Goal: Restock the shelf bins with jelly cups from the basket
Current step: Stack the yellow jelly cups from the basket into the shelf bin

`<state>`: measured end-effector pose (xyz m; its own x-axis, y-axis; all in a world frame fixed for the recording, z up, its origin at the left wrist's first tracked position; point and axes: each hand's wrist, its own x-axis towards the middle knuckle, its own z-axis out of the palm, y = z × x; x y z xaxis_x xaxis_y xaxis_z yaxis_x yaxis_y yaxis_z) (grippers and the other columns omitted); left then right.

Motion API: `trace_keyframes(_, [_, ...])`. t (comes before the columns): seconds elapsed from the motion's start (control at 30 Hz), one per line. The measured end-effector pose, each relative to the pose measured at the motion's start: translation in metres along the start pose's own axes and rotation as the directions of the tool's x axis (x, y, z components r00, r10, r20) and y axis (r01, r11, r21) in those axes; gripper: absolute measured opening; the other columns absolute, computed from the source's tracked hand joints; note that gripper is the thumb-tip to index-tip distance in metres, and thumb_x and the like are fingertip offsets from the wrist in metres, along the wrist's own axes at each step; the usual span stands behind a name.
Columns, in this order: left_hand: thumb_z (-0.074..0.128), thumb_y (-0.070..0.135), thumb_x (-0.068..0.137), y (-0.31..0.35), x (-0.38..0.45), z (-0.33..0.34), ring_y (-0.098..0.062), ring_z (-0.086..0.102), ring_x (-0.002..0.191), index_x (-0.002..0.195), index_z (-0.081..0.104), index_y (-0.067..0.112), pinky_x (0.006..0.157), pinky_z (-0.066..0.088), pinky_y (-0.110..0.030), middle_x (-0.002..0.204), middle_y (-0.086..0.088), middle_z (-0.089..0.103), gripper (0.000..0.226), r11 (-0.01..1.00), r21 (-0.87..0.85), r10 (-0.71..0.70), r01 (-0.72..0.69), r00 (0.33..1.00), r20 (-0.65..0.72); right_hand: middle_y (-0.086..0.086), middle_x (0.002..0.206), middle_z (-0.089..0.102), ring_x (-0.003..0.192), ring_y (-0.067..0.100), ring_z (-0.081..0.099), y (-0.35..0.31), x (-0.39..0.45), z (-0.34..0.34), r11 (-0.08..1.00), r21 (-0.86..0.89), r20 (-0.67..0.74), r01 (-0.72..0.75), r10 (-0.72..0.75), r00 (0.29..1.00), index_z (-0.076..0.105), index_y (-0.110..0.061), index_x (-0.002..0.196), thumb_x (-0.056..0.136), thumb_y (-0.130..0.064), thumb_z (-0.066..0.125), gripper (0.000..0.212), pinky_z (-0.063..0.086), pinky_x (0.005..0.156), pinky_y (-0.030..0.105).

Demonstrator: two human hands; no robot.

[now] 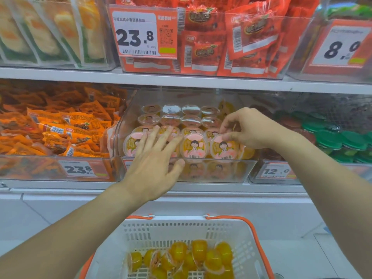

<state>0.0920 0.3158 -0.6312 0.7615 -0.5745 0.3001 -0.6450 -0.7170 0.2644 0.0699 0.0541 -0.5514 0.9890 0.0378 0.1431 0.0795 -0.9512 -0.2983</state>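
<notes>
At the front row of the clear shelf bin (249, 170), seat the jelly cup (223, 149) pinched in the right hand (251, 129) upright beside its neighbours, steadying them under the flat, spread-fingered left hand (155, 158).

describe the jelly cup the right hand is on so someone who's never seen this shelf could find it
Find the clear plastic bin in the middle of the lower shelf, between the orange snack packets and the green-lidded cups. In its front row of pink-lidded jelly cups, take the rightmost cup. It alone is pinched at its rim by the right hand.
</notes>
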Motion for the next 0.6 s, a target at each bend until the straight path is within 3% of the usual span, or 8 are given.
trace_keyframes(0.43, [0.020,0.059,0.089,-0.0025,-0.0012,0.0043,-0.020,-0.007,0.153,0.155,0.024,0.035,0.123,-0.003,-0.046,0.167,0.003,0.007,0.070,1.000,0.014,0.002,-0.002,1.000,-0.007,-0.009,0.075,0.068,0.063,-0.006,0.054,-0.0019,-0.0019,-0.0003,0.999,-0.029,0.003,-0.046,0.046,0.999,0.075,-0.021,0.085,0.083,-0.027,0.079,0.007,0.036,0.052,0.001])
trace_keyframes(0.6, [0.036,0.049,0.093,-0.0004,-0.0031,0.0039,-0.021,0.001,0.153,0.152,0.034,0.029,0.122,0.002,-0.043,0.165,0.001,0.015,0.062,0.999,-0.016,0.039,-0.041,0.995,-0.087,-0.009,0.078,0.069,0.064,-0.006,0.053,-0.0019,-0.0020,0.0001,0.995,-0.091,0.013,-0.030,0.032,0.999,0.075,-0.023,0.086,0.083,-0.037,0.078,0.014,0.035,0.053,0.006])
